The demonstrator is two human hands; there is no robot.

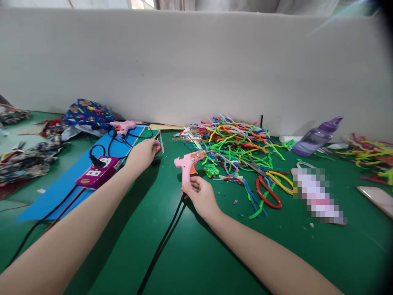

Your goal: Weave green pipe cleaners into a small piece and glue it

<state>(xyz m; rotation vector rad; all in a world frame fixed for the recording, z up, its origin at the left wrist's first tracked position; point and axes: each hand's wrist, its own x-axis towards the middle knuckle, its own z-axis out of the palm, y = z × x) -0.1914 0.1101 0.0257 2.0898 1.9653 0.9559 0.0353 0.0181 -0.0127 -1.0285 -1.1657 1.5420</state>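
Observation:
My right hand (201, 196) has its fingers closed round the lower handle of a pink glue gun (185, 168), whose nozzle points right toward a heap of coloured fuzzy stems (233, 139). A black cord (166, 235) hangs from the handle. Further left and back, my left hand (145, 152) is closed at the fingertips, beside a thin clear stick (162, 141) and a small red and black item (158, 150). What those fingers pinch is too small to tell.
A purple power socket (98, 172) and a second pink glue gun (124, 128) lie on a blue board (66, 192) at left. Red scissors (267, 192), yellow-handled scissors (281, 180), a purple bottle (316, 137) and a phone (376, 198) are at right. A pale partition (196, 61) stands behind.

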